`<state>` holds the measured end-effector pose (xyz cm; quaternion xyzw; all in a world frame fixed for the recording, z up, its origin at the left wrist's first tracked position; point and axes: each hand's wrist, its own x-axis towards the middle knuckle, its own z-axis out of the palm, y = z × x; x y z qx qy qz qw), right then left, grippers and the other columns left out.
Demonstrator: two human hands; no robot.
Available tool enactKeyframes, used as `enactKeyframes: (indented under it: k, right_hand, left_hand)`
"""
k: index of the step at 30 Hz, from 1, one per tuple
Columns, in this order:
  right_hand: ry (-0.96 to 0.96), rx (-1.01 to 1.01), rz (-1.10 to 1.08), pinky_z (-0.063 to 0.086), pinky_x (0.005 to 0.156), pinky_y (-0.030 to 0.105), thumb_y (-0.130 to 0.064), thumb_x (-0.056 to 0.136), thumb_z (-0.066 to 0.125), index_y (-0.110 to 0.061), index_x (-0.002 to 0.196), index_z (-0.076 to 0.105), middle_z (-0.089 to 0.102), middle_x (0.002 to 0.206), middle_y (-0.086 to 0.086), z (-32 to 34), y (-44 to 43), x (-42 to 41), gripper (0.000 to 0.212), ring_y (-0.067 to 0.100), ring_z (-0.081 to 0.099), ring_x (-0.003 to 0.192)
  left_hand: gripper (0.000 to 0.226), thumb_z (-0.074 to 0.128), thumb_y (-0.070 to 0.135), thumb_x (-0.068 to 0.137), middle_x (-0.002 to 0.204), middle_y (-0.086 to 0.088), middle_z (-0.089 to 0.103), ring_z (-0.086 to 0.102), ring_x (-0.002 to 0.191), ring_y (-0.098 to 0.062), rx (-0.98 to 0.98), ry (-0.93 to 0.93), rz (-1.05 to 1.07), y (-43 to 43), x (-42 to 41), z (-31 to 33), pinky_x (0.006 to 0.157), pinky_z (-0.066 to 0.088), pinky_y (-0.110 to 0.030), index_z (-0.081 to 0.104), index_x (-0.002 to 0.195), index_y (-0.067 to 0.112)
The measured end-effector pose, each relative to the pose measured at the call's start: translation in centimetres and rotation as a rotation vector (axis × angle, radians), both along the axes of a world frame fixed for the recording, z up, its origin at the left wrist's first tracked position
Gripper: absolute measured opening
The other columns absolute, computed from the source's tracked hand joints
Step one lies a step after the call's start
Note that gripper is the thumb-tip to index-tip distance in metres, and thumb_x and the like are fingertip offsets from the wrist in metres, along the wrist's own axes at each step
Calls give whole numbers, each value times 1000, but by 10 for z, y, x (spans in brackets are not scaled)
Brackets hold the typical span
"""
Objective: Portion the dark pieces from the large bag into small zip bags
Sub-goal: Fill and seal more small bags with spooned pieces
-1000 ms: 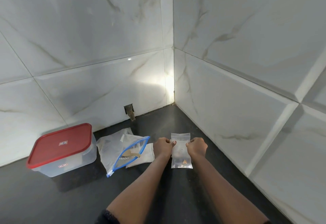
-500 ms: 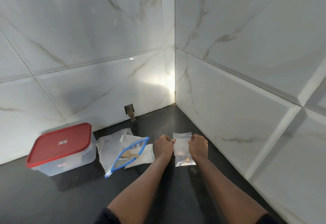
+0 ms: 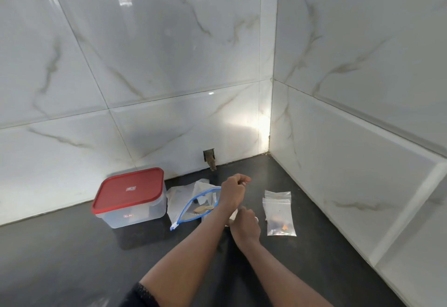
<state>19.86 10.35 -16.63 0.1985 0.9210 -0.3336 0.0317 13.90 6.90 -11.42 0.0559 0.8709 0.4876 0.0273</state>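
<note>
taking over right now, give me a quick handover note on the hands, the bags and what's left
Left hand: fingers curled, raised by the large bag's far end; whether it holds anything is unclear.
Right hand: low over the counter, beside something white; grip unclear.
Large bag, blue zip, lies between the red-lidded box and the left arm, with a few pieces inside.
Small zip bags lie stacked on the right; the top one has pieces at its near end.
Done: at least one portion bagged.
To do: fill more small bags.
</note>
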Motion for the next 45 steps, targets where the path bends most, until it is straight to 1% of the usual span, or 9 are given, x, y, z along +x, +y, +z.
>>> enactKeyframes:
  k: [7,12,14,18,23,28,32,35,45]
  right_hand:
    - [0,-75,-167,50,83,33,-16,93,55,-9,109,61,63,115,9,0,4,-7,19,26,61,107]
    - [31,-168,-196,42,71,26,-20,89,63,-10,107,65,66,109,7,9,16,-11,21,24,62,101]
    - [86,-260,-226,37,67,25,-15,87,63,-10,89,65,67,99,10,20,21,-12,6,25,60,89]
    - [312,-313,-237,29,50,21,-7,88,55,-15,58,44,52,64,2,43,34,-9,34,20,49,72]
    - [462,-303,-169,39,50,7,5,84,53,-10,73,55,59,71,4,68,40,4,19,17,51,67]
    - [533,-466,-111,45,60,3,11,79,52,-13,70,53,69,83,6,78,41,16,25,16,63,77]
    - [503,-655,-47,54,77,38,-7,86,58,-12,68,57,67,76,8,83,39,21,20,22,63,75]
    - [468,-832,-98,55,82,47,-15,84,65,-10,69,60,64,74,12,86,36,22,17,26,63,75]
    - [199,-745,34,53,52,26,7,75,72,-8,71,57,60,69,10,110,37,23,22,20,62,63]
  left_hand:
    - [27,44,2,93,114,-4,65,56,106,-15,67,-99,32,-17,2,-10,93,42,-24,65,109,11]
    - [25,46,7,95,116,-3,61,52,100,-12,49,-149,-2,-11,5,-14,86,40,-21,60,115,11]
    - [25,50,11,94,115,-5,60,53,96,-13,30,-160,4,-7,8,-13,83,43,-22,57,117,10]
    - [17,54,21,93,109,-5,58,58,98,-18,116,-185,95,-2,13,-10,91,51,-33,50,108,16]
    - [27,56,29,93,101,-13,61,63,86,-21,390,-302,192,4,18,5,75,56,-31,41,107,11]
    - [30,51,28,96,66,-6,56,51,56,-13,625,-385,155,-3,21,13,56,46,-23,62,95,0]
    - [29,50,28,97,61,-2,51,47,56,-10,675,-334,73,-15,30,16,59,45,-22,63,90,3]
    - [26,50,25,97,60,-1,47,42,54,-8,689,-313,32,-23,37,18,55,42,-19,59,82,7]
    - [17,53,11,92,63,-3,51,43,53,-10,519,-235,-55,-58,55,31,51,40,-17,58,76,7]
